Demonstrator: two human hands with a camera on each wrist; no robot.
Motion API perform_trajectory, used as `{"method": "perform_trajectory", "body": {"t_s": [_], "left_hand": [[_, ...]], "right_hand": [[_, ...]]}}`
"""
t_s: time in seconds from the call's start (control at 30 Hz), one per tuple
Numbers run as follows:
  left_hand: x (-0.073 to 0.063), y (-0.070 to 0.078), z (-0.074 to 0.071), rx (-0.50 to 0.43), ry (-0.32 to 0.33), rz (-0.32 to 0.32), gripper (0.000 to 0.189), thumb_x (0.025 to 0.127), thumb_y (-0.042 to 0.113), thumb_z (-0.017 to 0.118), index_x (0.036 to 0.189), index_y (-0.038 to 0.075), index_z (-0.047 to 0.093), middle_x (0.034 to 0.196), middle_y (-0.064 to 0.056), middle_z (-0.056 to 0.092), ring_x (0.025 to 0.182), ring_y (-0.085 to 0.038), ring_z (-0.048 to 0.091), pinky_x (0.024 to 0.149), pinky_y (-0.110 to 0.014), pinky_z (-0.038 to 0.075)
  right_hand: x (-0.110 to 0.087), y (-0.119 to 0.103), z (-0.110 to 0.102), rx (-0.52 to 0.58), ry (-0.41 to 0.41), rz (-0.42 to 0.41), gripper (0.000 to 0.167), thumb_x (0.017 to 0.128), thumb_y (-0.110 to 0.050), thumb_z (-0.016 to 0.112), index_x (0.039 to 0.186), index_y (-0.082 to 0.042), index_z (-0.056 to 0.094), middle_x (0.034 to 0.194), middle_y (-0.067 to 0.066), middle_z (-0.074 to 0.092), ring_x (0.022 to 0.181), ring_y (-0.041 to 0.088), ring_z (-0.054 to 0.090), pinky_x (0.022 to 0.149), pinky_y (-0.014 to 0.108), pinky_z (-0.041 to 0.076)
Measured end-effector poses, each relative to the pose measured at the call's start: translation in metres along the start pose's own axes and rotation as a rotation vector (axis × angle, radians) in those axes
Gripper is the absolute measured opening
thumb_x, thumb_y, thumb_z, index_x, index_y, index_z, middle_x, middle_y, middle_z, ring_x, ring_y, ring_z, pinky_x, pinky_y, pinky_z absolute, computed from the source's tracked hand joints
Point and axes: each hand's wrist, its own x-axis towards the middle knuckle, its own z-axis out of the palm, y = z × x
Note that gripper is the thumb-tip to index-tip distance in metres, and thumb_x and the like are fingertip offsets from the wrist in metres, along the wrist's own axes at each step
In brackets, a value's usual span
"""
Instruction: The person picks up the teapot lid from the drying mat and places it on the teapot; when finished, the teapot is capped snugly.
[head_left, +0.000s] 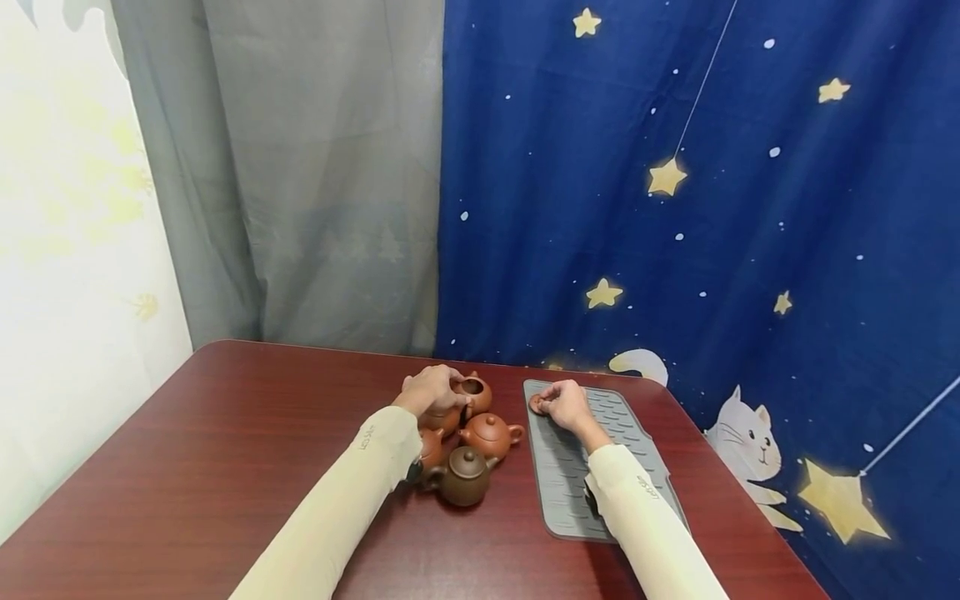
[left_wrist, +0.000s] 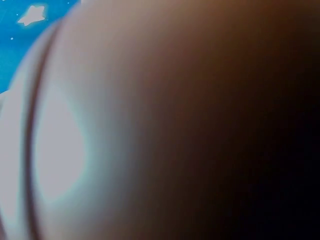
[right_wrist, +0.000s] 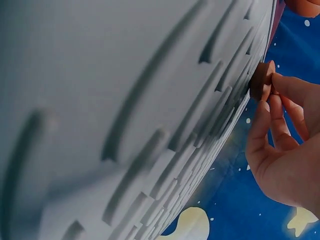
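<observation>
At the back of a teapot group, my left hand [head_left: 433,389] grips the left side of a lidless reddish-brown teapot [head_left: 480,392], whose round mouth shows. Its fingers curl at the pot's edge. My right hand [head_left: 566,404] pinches a small round teapot lid [head_left: 536,404] by its knob, at the far left corner of a grey ridged mat [head_left: 558,467]. In the right wrist view the lid [right_wrist: 259,82] sits at the mat's surface, held between thumb and fingers. A blurred, dark rounded surface close to the camera fills most of the left wrist view.
Close to the left forearm stand a lidded orange-brown teapot [head_left: 489,435], a dark olive-brown teapot [head_left: 463,479] and two partly covered reddish teapots, one under the hand. The reddish wooden table [head_left: 187,467] carries everything. Behind hang grey and blue star-print curtains [head_left: 555,208].
</observation>
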Motion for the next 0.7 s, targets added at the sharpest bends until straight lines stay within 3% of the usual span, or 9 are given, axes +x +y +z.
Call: {"method": "perform_trajectory", "body": {"t_s": [0.3,0.7], "left_hand": [[-0.001,-0.002,0.001,-0.038,0.009,-0.007,0.047,0.088,0.042,0.074,0.130,0.023,0.066,0.125,-0.004,0.066,0.116,-0.028,0.058,0.096,-0.051,0.036],[-0.002,-0.001,0.001,-0.053,0.009,-0.003,0.047,0.088,0.042,0.074,0.129,0.022,0.066,0.127,-0.003,0.065,0.119,-0.028,0.057,0.097,-0.050,0.034]], "right_hand": [[0.000,-0.009,0.000,0.043,0.025,-0.011,0.006,0.078,-0.010,0.082,0.082,-0.007,0.077,0.076,0.001,0.073,0.073,0.015,0.066,0.072,0.034,0.051],[-0.002,-0.037,0.005,0.124,0.045,-0.057,0.007,0.076,-0.011,0.082,0.081,-0.009,0.078,0.080,0.001,0.074,0.075,0.015,0.066,0.073,0.034,0.050]]}}
